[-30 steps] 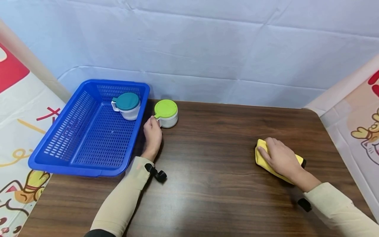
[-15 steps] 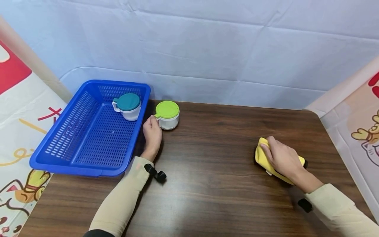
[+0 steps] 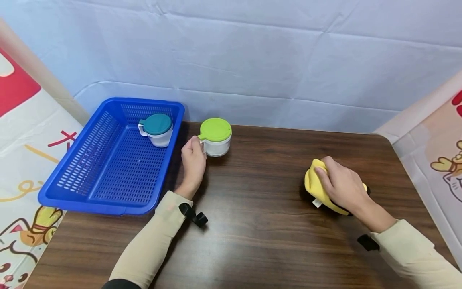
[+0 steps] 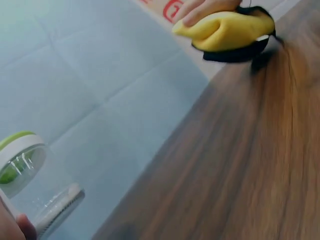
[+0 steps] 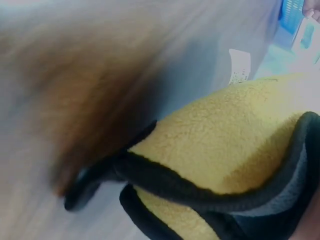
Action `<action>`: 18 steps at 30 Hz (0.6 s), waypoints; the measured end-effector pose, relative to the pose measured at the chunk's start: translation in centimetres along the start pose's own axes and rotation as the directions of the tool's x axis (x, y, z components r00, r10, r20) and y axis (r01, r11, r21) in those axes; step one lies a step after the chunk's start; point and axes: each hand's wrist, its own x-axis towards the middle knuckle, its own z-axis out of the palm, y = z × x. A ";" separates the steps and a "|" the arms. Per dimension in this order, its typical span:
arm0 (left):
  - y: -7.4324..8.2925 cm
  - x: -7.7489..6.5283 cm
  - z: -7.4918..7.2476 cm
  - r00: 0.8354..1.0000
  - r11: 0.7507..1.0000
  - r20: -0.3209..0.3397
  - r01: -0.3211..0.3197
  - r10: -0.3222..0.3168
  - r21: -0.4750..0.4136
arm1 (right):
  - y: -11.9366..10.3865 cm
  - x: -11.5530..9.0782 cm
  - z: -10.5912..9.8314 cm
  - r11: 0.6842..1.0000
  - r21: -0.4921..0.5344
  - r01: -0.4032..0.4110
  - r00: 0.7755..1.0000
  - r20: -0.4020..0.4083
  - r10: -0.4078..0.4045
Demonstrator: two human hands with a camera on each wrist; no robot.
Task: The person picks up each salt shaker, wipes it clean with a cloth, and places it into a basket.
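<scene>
My left hand [image 3: 193, 162] pinches the handle of a clear seasoning jar [image 3: 217, 148] with a lime-green lid, just right of the basket. In the left wrist view the jar [image 4: 42, 180] shows at the lower left, its see-through body against the pale backdrop. On the right, my right hand [image 3: 344, 186] grips a folded yellow cloth [image 3: 317, 186] with dark edging and a small white tag. The cloth is bunched up, a shadow under its left side. Its fuzzy face and dark border fill much of the right wrist view, where the cloth [image 5: 225, 140] hides most of the hand.
A blue plastic basket [image 3: 104, 208] with slotted walls stands at the left of the brown wooden table [image 3: 260, 224]. Inside, near its back right corner, sits a second jar [image 3: 161, 138] with a teal lid. A pale sheet [image 3: 252, 60] hangs behind the table.
My left hand has carried the green-lidded jar a little to the right. My right hand has raised and bunched the cloth, shifting it slightly left, and its white tag now shows.
</scene>
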 end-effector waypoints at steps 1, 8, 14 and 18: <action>0.3 -0.2 0.2 1.000 1.000 0.005 0.002 -0.002 -0.006 | -0.2 0.1 -0.1 1.000 0.000 0.007 1.000 -0.012 -0.007; 2.5 -1.6 1.7 0.998 0.999 0.054 -0.015 0.017 -0.036 | -2.4 0.9 -1.2 0.996 -0.019 0.086 0.994 -0.070 -0.087; 4.1 -2.7 2.9 0.994 0.999 0.102 -0.038 0.042 -0.037 | -4.2 1.5 -1.9 0.988 -0.038 0.147 0.983 -0.102 -0.150; 4.9 -3.3 3.6 0.990 0.998 0.128 -0.054 0.059 -0.044 | -5.6 2.0 -2.5 0.984 -0.041 0.174 0.978 -0.113 -0.178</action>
